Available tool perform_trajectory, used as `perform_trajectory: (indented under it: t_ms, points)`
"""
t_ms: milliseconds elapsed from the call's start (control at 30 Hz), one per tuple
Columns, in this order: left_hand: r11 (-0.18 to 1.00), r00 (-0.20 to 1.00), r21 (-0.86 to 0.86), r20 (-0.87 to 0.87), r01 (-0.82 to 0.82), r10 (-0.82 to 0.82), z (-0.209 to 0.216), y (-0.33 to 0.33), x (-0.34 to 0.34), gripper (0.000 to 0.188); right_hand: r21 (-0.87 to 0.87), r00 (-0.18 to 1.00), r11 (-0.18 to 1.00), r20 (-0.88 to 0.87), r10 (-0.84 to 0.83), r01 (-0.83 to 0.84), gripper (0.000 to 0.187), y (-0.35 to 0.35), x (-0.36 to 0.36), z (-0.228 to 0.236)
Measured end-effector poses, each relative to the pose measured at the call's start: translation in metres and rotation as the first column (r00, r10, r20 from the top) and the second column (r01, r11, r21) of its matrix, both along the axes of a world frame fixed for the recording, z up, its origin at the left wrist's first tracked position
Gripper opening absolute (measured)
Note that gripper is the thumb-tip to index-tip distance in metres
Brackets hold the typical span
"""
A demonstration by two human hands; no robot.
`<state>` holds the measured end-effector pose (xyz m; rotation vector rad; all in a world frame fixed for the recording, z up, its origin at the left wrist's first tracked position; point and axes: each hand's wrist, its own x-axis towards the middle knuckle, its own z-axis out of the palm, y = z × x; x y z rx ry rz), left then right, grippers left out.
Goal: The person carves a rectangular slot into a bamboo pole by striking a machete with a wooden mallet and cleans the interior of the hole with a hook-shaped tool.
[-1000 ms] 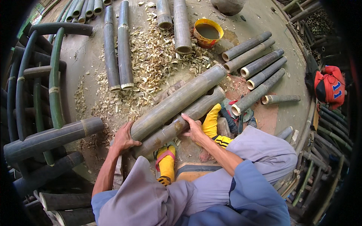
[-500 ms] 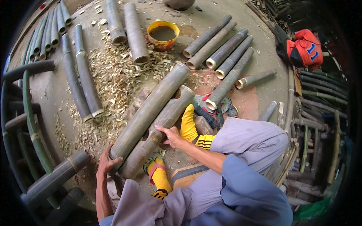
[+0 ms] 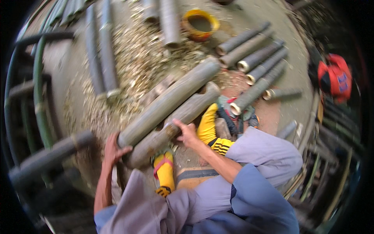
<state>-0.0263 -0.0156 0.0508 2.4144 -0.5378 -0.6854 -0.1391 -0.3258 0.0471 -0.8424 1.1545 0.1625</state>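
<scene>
Left grip (image 3: pixel 112 151) clasps the far tube (image 3: pixel 171 103), right grip (image 3: pixel 189 135) the near tube (image 3: pixel 190 110); blurred blue figures (image 3: pixel 343 82) mark that red cloth (image 3: pixel 331 75)!

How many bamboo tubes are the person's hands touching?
2: the farther tube, left hand at its end; the nearer tube beside it, right hand on it. None seems hidden.

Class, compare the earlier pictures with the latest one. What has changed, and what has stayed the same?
Mainly the view moved: since half a second ago, the bucket has slid rightward in the picture, along with everything around it. Nothing was visibly picked up or let go. The left hand stays at the upper tube's left end, the right hand on the lower tube.
</scene>
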Motion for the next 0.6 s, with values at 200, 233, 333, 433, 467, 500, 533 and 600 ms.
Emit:
perform_trajectory:
  t_ms: [200,233,333,433,467,500,533,600]
  points:
    - [0.944,0.943,0.093,0.144,-0.316,0.302,0.0,0.046,-0.031,0.066,0.062,0.999,0.997,0.025,0.036,-0.038,0.07,0.012,-0.017,-0.038]
    - [0.904,0.893,0.066,0.204,-0.422,0.402,-0.007,0.059,-0.042,0.064,0.089,0.999,0.996,0.05,0.009,-0.014,0.071,0.011,-0.016,-0.036]
    - [0.787,0.76,0.011,0.267,-0.617,0.592,-0.007,0.089,-0.098,0.068,0.091,0.994,0.993,0.088,0.066,-0.074,0.078,0.015,-0.013,-0.017]
    - [0.863,0.846,0.152,0.335,-0.482,0.414,0.005,0.091,-0.142,0.081,0.087,0.996,0.994,0.055,0.067,-0.072,0.077,0.012,-0.014,-0.021]
    - [0.842,0.867,0.224,0.219,-0.49,0.447,-0.002,0.103,-0.147,0.088,0.077,0.995,0.994,0.066,0.07,-0.075,0.077,0.01,-0.014,-0.022]
    - [0.823,0.848,0.216,0.218,-0.525,0.484,0.0,0.108,-0.15,0.088,0.092,0.994,0.992,0.072,0.077,-0.083,0.076,0.009,-0.013,-0.021]
    - [0.803,0.827,0.208,0.216,-0.558,0.519,0.001,0.111,-0.151,0.088,0.107,0.994,0.99,0.079,0.081,-0.089,0.076,0.007,-0.013,-0.021]
    - [0.707,0.757,0.271,0.245,-0.654,0.606,-0.004,0.117,-0.149,0.087,0.106,0.994,0.99,0.072,0.086,-0.094,0.074,0.007,-0.013,-0.02]
